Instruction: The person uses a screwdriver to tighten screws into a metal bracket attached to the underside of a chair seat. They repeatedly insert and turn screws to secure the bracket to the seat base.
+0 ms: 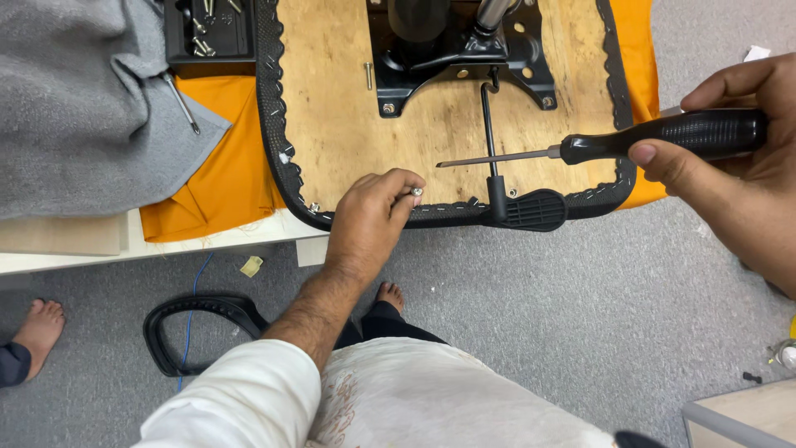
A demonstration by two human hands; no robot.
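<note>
An upturned chair seat [348, 124] lies on a table, its bare plywood underside facing me, edged with stapled black fabric. A black metal mechanism plate [460, 62] is bolted near its far side, and a black lever with a paddle handle [531, 209] reaches the near edge. My left hand [369, 220] pinches a small silver screw [417, 192] at the seat's near edge. My right hand [738, 158] grips a screwdriver [630, 143] by its black handle, the shaft pointing left over the wood.
Orange cloth [220, 166] and grey fabric [75, 99] lie under and left of the seat. A black tray of screws [207, 29] sits at the back left. A loose bolt [368, 75] rests on the wood. A black armrest loop [195, 328] lies on the carpet, beside another person's bare foot [37, 328].
</note>
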